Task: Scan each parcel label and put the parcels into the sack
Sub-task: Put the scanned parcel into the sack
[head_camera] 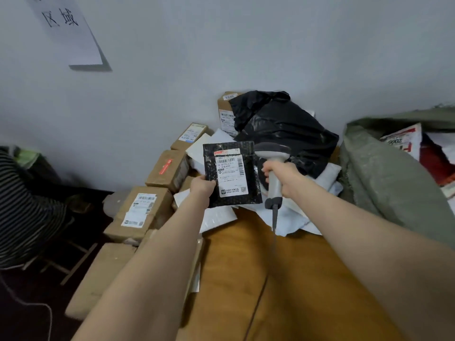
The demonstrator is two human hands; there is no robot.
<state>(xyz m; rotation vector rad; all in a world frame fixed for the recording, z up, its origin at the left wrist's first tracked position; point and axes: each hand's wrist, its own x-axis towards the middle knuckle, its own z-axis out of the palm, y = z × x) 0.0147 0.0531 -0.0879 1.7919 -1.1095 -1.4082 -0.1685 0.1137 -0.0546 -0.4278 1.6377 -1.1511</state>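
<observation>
a pale wall (246, 45) fills the top half of the view, and below it a brown wooden desk (234, 279) runs from the near edge up to the wall. at the right, a green woven sack (384, 173) slumps on the desk with its mouth open, and a red and white parcel (403, 139) shows inside it. at the far left is a person in a striped top (22, 205). a crumpled black plastic bag (278, 124) lies against the wall at the back of the desk. a row of brown cardboard boxes (142, 207) with white labels runs along the left edge of the desk, from the near corner to the wall. white soft mailers (295, 217) lie spread in a loose heap between the boxes and the sack. a sheet of paper (71, 28) with large printed characters hangs on the wall at the upper left. the black parcel (253, 183) is held up above the heap (clear of the desk), well apart from the sack, its face turned to the camera. the grey scanner (272, 152) stands upright just beside the parcel's right edge, its cable (274, 217) trailing down over the desk. the right hand (283, 177) is wrapped around the scanner's handle. the left hand (203, 188) pinches the parcel's lower left edge. the white label (231, 175) on the parcel carries barcodes and a small square code.
</observation>
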